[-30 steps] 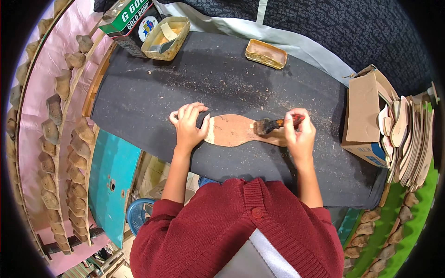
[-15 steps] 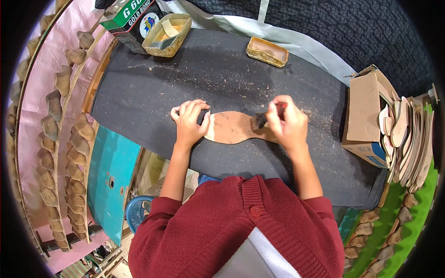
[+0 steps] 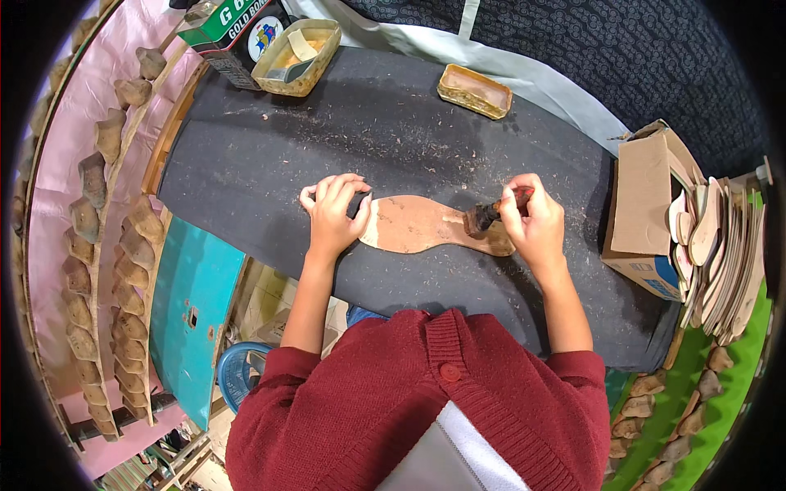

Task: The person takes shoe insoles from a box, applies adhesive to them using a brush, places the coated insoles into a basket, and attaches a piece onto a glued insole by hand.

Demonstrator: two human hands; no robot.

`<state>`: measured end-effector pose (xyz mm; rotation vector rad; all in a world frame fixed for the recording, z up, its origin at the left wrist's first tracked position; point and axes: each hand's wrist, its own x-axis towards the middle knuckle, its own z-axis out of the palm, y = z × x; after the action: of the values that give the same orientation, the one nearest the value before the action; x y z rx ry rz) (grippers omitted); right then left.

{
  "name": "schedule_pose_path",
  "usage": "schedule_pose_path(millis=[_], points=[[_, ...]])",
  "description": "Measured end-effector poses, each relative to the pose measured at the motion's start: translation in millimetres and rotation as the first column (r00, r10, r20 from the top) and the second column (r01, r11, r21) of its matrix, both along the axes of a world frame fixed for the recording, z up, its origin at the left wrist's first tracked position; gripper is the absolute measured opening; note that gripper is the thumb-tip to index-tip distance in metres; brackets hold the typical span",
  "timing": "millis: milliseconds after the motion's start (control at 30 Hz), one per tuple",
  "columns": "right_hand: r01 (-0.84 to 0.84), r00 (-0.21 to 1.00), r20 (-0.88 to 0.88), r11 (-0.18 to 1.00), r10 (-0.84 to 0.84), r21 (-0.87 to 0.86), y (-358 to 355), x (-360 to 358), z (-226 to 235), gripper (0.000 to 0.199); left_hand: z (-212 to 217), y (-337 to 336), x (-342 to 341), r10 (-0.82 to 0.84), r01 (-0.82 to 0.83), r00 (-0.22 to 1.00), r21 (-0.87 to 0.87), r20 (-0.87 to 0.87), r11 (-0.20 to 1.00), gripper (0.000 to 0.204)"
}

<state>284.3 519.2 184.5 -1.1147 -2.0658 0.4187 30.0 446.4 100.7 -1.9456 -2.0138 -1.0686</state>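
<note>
A tan shoe-sole-shaped insole board [image 3: 405,224] lies flat on the dark table cover, its wide end toward the left. At that end my left hand [image 3: 332,214] steadies it, thumb against the pale edge and fingers curled; a dark patch between thumb and fingers is hard to make out. My right hand [image 3: 538,227] grips the red handle of a brush [image 3: 483,218]. The dark brush head touches the insole board near its narrow end, where the surface looks darker.
At the back are a tray of yellowish paste [image 3: 323,72], a tin can [image 3: 233,41] and a small shallow tray [image 3: 475,90]. To the right, a cardboard box [image 3: 643,196] stands beside stacked insole boards [image 3: 725,254]. Shoe lasts [image 3: 86,219] line racks at left; scraps dot the table cover [image 3: 393,123].
My right hand has moved the brush to the right along the insole board, toward its narrow end. My left hand stays at the wide end.
</note>
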Motion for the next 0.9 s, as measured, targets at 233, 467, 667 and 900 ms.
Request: schedule_pose_path(millis=[233,467,667,900], points=[[-0.014,0.949,-0.314,0.992,-0.025,-0.123,42.4,12.1,2.9,0.01,3.5,-4.7,1.1,-0.005,0.005,1.0,0.011,0.002,1.0,0.012],[0.016,0.784,-0.62,1.0,-0.021,-0.013,134.8,12.3,13.8,0.015,5.7,-5.7,2.9,-0.018,0.018,0.999,0.009,0.038,1.0,0.008],[-0.215,0.932,-0.292,0.976,0.216,0.036,170.5,-3.1,14.0,0.014,4.3,-3.9,-0.8,-0.049,0.049,0.998,0.008,0.039,0.999,0.009],[-0.226,0.956,-0.183,0.974,0.228,0.032,176.1,-16.6,-5.1,0.016,4.4,-2.9,0.9,-0.028,0.028,0.999,-0.003,0.04,1.0,0.009]])
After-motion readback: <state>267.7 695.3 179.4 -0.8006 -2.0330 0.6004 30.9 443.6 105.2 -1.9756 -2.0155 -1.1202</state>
